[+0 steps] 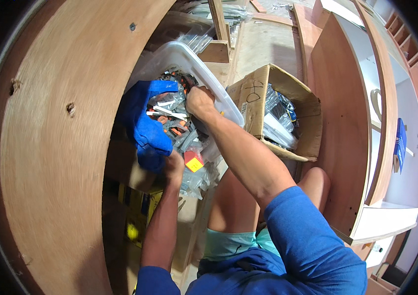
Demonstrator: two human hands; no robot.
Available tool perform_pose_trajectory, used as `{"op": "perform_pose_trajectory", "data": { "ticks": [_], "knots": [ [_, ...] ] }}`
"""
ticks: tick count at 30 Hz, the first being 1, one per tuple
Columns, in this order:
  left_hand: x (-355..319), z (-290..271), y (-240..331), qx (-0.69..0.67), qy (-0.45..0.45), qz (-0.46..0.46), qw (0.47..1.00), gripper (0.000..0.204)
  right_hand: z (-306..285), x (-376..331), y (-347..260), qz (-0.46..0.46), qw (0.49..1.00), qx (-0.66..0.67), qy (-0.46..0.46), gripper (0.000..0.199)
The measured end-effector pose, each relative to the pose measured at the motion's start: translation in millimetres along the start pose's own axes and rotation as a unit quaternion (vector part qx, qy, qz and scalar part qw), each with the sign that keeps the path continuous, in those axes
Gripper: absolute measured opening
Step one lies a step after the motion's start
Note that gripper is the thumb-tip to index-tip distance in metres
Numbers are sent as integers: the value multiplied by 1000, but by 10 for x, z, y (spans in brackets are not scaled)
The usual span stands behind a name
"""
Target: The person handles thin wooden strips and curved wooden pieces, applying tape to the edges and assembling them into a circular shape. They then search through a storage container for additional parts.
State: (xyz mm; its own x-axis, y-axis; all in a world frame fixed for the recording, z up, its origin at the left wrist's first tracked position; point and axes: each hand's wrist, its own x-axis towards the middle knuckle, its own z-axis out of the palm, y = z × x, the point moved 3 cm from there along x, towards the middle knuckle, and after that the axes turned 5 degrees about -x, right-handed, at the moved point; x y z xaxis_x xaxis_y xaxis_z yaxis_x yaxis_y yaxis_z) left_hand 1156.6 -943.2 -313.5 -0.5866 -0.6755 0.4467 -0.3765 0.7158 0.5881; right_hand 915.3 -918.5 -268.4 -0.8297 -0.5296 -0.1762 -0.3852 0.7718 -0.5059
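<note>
My left hand (173, 166) is closed at the lower edge of a blue cloth bag (152, 140), its fingers mostly hidden by the fabric. The bag hangs over the left side of a translucent plastic bin (228, 110). Inside the bin lies a jumble of small grey, black and orange hardware pieces (177, 128), some in clear plastic bags. My right hand (200, 101) reaches in at the bin's right side, fingers curled down among the pieces; what they grip is hidden. Close to my left hand is a small red and yellow box (193, 161).
An open cardboard box (250, 93) with plastic-wrapped items stands right of the bin. A large wooden panel (56, 147) rises at the left. Wooden cabinet frames (341, 123) stand at the right. A yellow and black case (140, 211) sits low beside my left forearm.
</note>
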Motion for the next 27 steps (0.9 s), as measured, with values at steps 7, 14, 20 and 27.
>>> {"op": "perform_pose_trajectory", "data": {
  "ticks": [7,14,20,27],
  "knots": [
    [58,-30,53,-8,-6,2,1000,49,54,92,84,-19,999,17,-41,30],
    [106,-128,115,-21,0,-9,1000,46,-26,-38,15,-96,995,-10,17,25],
    [95,-139,160,64,-27,17,997,41,-197,-323,149,-156,970,92,165,21],
    [105,-152,267,-67,34,37,997,35,-534,-534,130,-168,949,225,141,24]
  ]
}}
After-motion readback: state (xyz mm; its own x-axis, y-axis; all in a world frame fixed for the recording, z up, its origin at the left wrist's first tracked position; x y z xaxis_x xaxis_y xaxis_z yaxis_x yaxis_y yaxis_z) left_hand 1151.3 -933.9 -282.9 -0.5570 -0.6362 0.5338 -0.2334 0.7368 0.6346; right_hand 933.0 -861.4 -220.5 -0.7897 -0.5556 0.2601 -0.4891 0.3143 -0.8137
